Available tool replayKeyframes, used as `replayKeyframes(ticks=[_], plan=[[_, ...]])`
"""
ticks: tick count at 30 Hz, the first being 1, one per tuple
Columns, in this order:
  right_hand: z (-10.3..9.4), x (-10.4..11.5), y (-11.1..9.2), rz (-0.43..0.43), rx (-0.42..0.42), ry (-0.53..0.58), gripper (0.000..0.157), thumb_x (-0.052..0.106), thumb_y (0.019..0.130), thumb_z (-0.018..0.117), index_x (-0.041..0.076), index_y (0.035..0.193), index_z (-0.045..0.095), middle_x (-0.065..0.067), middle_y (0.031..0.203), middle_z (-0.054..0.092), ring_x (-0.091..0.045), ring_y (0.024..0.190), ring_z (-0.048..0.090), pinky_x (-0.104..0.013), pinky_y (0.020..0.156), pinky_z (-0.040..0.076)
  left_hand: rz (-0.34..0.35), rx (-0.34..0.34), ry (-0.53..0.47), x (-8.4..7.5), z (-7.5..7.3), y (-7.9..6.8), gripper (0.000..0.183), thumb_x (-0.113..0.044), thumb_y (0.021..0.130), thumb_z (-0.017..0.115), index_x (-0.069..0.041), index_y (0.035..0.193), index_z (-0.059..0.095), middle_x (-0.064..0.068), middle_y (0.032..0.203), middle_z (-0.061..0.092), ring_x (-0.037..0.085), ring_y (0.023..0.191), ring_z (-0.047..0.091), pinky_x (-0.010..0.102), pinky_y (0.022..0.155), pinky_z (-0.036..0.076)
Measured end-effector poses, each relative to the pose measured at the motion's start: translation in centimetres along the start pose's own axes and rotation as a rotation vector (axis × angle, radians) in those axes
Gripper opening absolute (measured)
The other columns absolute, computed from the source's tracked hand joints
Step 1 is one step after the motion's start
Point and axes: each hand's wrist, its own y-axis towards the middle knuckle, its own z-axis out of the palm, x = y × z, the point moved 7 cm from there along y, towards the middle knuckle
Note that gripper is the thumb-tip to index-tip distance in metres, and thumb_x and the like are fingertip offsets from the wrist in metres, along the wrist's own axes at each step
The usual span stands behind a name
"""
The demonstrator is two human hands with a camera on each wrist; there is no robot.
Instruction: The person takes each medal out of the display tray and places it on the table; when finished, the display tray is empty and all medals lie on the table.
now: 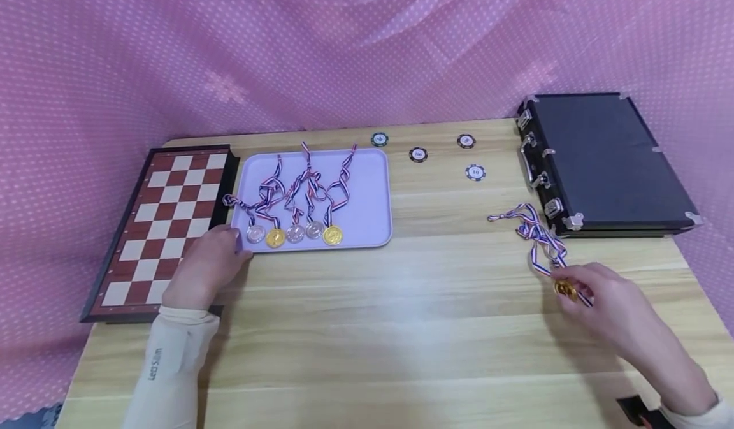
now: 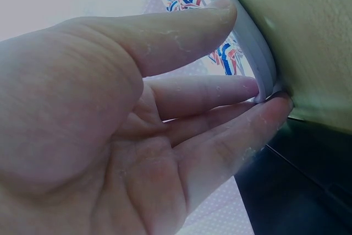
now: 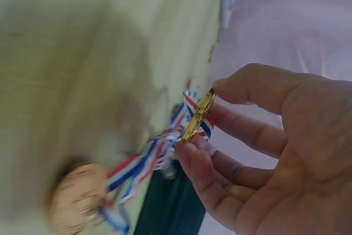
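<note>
In the head view my left hand (image 1: pixel 209 266) is at the near left corner of a pale tray (image 1: pixel 368 203). Its fingertips touch the tray's rim in the left wrist view, with the thumb extended over the edge. Several medals lie along the tray's near side, among them a gold medal (image 1: pixel 332 235) and a silver medal (image 1: pixel 255 234), with striped ribbons behind them. At the right, my right hand (image 1: pixel 616 305) pinches a gold medal (image 3: pixel 199 115) by its edges between thumb and fingers. Its striped ribbon (image 1: pixel 539 234) trails on the table. A blurred bronze-toned medal (image 3: pixel 80 197) shows beside it.
A red-and-white chessboard (image 1: pixel 155 225) stands left of the tray. A black case (image 1: pixel 608 155) with metal latches lies at the back right. Several poker chips, such as a black one (image 1: pixel 475 173), lie between tray and case. Pink dotted cloth (image 1: pixel 367 53) hangs behind the table.
</note>
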Motion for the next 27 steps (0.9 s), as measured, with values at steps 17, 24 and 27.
replayKeyframes(ticks=[17,24,27], plan=[[2.9,-0.3,-3.0,-0.072,-0.097,-0.039,0.040,0.004,0.056,0.084,0.009,0.093,0.071,-0.010,0.087,0.065,-0.031,0.078,0.062,-0.052,0.070,0.049,0.004,-0.053,0.026,-0.5,-0.5,0.0,0.045,-0.021,0.095,0.063,0.005,0.129,0.055,0.024,0.119,0.056,0.031,0.092,0.054,0.048,0.086,0.050],[2.7,0.3,-3.4,-0.188,-0.220,-0.042,0.026,0.035,0.088,0.068,0.009,0.090,0.071,-0.009,0.083,0.067,-0.030,0.074,0.062,-0.042,0.069,0.047,-0.005,-0.048,0.012,-0.3,-0.5,-0.3,0.044,-0.021,0.095,0.062,0.005,0.130,0.055,0.022,0.116,0.056,0.030,0.091,0.054,0.042,0.080,0.049],[2.7,0.4,-3.4,-0.181,-0.208,-0.040,0.035,0.044,0.092,0.062,0.010,0.092,0.071,-0.010,0.086,0.067,-0.030,0.076,0.062,-0.041,0.070,0.047,-0.013,-0.043,0.008,-0.2,-0.5,-0.4,0.044,-0.021,0.095,0.062,0.005,0.130,0.055,0.022,0.115,0.056,0.030,0.091,0.054,0.041,0.079,0.049]])
